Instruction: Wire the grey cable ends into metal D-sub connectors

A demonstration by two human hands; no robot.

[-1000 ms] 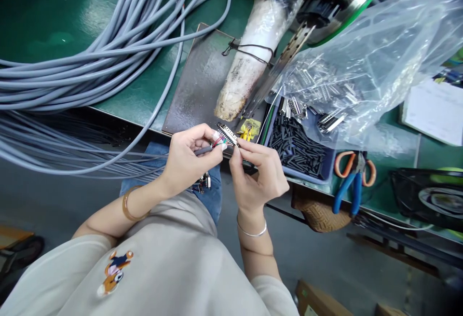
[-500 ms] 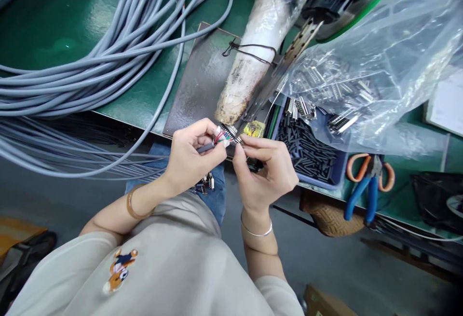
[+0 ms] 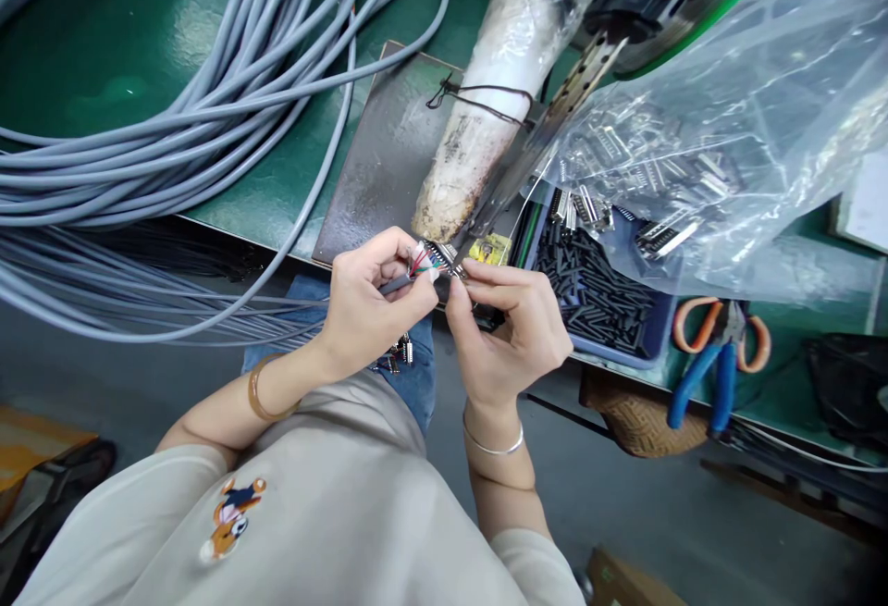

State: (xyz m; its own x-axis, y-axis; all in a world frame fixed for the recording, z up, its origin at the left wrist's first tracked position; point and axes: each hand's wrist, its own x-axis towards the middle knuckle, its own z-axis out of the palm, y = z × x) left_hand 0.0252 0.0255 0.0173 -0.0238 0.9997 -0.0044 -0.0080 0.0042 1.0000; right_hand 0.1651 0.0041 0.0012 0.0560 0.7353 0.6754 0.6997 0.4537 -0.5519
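Observation:
My left hand (image 3: 375, 301) pinches the end of a grey cable (image 3: 395, 285), whose thin red, green and white wires (image 3: 422, 262) fan out between the fingertips. Against these wires lies a metal multi-pin connector (image 3: 441, 254). Thumb and fingers of my right hand (image 3: 510, 324) are closed on the connector's right end. Just above it are the scorched tip of a white wrapped tube (image 3: 444, 204) and a slim metal arm (image 3: 510, 180). A small yellow piece (image 3: 491, 249) sits behind my right fingertips. How the wires meet the pins is too small to tell.
Coiled grey cables (image 3: 208, 134) cover the left of the green bench (image 3: 131, 51). To the right stand a blue tray (image 3: 652, 347) of short black tubes (image 3: 589, 296), a clear bag (image 3: 783, 125) with connectors, and blue-and-orange-handled tools (image 3: 714, 356). More connectors (image 3: 402, 352) lie on my lap.
Both hands keep nearly the same grip and place. The view has shifted slightly, so the tray, bag and tools appear a little further right.

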